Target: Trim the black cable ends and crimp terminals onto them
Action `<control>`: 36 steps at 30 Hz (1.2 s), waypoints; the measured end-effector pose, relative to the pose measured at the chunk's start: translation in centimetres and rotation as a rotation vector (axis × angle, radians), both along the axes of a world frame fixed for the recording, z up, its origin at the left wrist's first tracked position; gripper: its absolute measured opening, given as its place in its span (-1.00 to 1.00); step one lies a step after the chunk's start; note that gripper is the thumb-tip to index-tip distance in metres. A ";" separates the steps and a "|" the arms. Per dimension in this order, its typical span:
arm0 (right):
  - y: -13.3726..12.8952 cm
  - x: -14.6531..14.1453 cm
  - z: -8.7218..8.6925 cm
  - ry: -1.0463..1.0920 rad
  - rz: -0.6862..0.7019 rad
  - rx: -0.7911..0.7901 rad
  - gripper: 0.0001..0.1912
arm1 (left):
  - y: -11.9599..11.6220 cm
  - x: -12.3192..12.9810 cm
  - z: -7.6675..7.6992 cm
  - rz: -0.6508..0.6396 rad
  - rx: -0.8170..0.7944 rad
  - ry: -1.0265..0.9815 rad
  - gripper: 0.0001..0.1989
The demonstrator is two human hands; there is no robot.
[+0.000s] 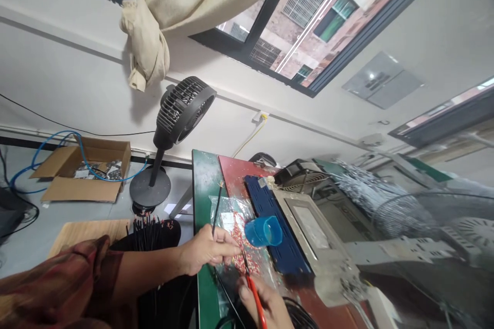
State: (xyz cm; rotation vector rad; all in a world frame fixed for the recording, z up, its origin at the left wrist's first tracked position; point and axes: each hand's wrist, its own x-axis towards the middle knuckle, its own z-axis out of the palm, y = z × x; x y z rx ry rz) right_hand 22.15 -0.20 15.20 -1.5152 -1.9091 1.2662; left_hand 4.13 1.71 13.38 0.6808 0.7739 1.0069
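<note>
A black cable [218, 204] with bare, splayed wire ends at its top is pinched in my left hand [206, 252]. My right hand [272, 306] is closed around a red-handled tool [256, 295] with a narrow dark tip. That tip points up to my left fingertips, and whether it touches a wire cannot be made out. Beneath both hands lies a clear plastic bag [214, 212] strewn with small red, yellow and white bits [252, 266]. A blue translucent cup [258, 232] lies tipped over beside them. Another black cable length [227, 290] runs below my left hand.
A machine [309, 226] with a dark blue base [280, 254] stands right of the cup. Black cables with stripped ends [144, 234] lie across my lap. A grey fan [181, 108] and an open cardboard box [83, 190] are on the floor at left.
</note>
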 end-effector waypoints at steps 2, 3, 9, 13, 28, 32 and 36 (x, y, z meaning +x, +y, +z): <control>0.1 0.2 0.0 -0.044 0.014 0.009 -0.52 | 0.2 0.1 0.2 0.006 0.006 0.039 -0.63; 0.2 0.2 -0.1 -0.054 -0.003 0.023 -0.51 | 0.2 0.1 0.3 0.008 0.013 0.060 -0.62; 0.1 0.4 -1.0 -0.105 -0.082 0.032 -0.48 | 0.7 0.5 0.2 0.002 0.080 0.167 -0.67; 0.4 0.8 -1.2 -0.146 -0.060 0.005 -0.52 | 1.1 1.0 -0.4 0.005 0.066 0.194 -0.73; 0.0 -1.6 0.4 0.541 -0.457 -0.192 -0.57 | 0.1 0.5 -1.0 -0.201 0.097 -0.048 -0.65; -0.2 -1.7 0.4 0.617 -0.445 -0.230 -0.59 | -0.3 0.6 -0.8 -0.211 0.109 -0.023 -0.67; -0.3 -1.8 0.4 0.575 -0.423 -0.210 -0.58 | -0.5 0.8 -0.6 -0.161 0.070 -0.022 -0.68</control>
